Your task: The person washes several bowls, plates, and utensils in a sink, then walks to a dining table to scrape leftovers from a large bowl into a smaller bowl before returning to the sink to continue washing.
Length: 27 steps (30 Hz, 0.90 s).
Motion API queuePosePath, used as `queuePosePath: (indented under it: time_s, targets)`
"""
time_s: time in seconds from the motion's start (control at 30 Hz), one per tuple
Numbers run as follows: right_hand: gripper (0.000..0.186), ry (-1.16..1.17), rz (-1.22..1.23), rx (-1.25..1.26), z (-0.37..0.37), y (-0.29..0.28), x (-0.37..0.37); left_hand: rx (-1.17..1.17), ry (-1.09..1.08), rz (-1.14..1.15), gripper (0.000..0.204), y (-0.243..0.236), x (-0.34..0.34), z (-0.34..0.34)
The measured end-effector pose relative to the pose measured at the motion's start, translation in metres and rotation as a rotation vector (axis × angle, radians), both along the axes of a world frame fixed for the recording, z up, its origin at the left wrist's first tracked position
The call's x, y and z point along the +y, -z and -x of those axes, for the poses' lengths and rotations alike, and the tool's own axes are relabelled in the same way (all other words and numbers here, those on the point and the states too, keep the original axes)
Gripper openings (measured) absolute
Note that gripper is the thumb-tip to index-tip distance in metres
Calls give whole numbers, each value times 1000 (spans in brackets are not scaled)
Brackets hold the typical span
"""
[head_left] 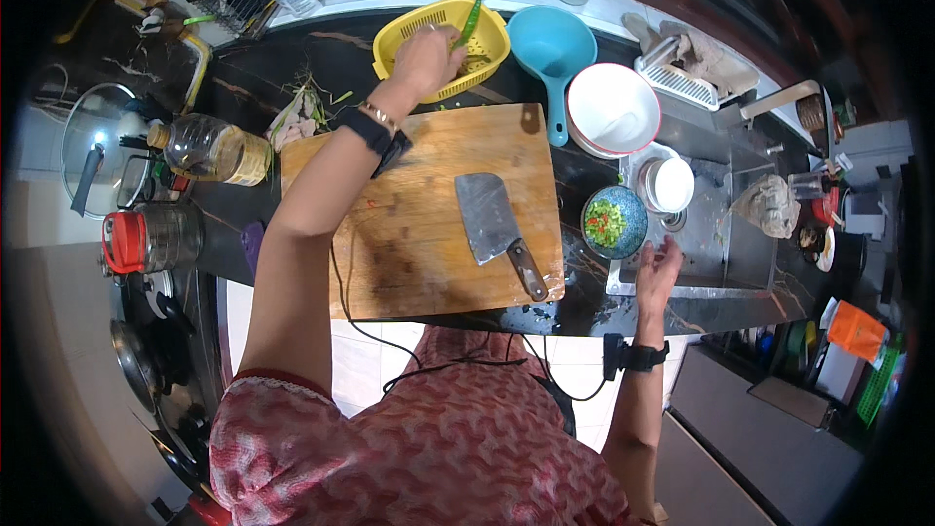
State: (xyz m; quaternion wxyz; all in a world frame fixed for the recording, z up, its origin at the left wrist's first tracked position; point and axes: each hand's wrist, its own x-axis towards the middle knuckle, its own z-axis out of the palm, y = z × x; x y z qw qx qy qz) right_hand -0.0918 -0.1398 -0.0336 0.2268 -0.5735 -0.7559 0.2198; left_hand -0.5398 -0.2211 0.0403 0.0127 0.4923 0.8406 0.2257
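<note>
My left hand [427,63] reaches into the yellow plastic basket [388,34] beyond the cutting board. Its fingers are closed on a long green chili pepper [471,19], which points up past the basket's rim. On the wooden cutting board [390,234] lies a cleaver [490,219], its dark handle toward me. My right hand [658,271] is open with fingers apart, close to a small blue bowl [635,223]. That bowl contains chopped green and red pieces [605,223]. I see nothing in the right hand.
A blue ladle-like scoop [553,39] and a white bowl with a red rim [613,107] stand right of the basket. Farther right is the metal sink [755,234]. An oil bottle [209,149] and a red-lidded jar [146,239] stand at left. A cable [355,329] hangs before me.
</note>
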Motion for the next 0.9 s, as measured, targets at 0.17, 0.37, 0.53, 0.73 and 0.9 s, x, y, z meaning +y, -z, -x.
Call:
queuePosePath:
  time_s: [0.17,0.37,0.53,0.73,0.9]
  targets:
    - [26,86,947,658,18,1,-3,-420,304,-57,13,12,-19,-70]
    - [28,-20,885,571,23,-10,-4,-871,506,191,32,21,-26,-169]
    - [23,-250,908,565,42,-59,-26,-1047,550,268,31,10,-41,-189]
    - [35,-376,1066,745,74,-83,-40,-1146,385,281,26,-25,-55,-123]
    - [31,-328,882,714,60,-69,-28,-1020,-35,-61,33,-40,-54,-54]
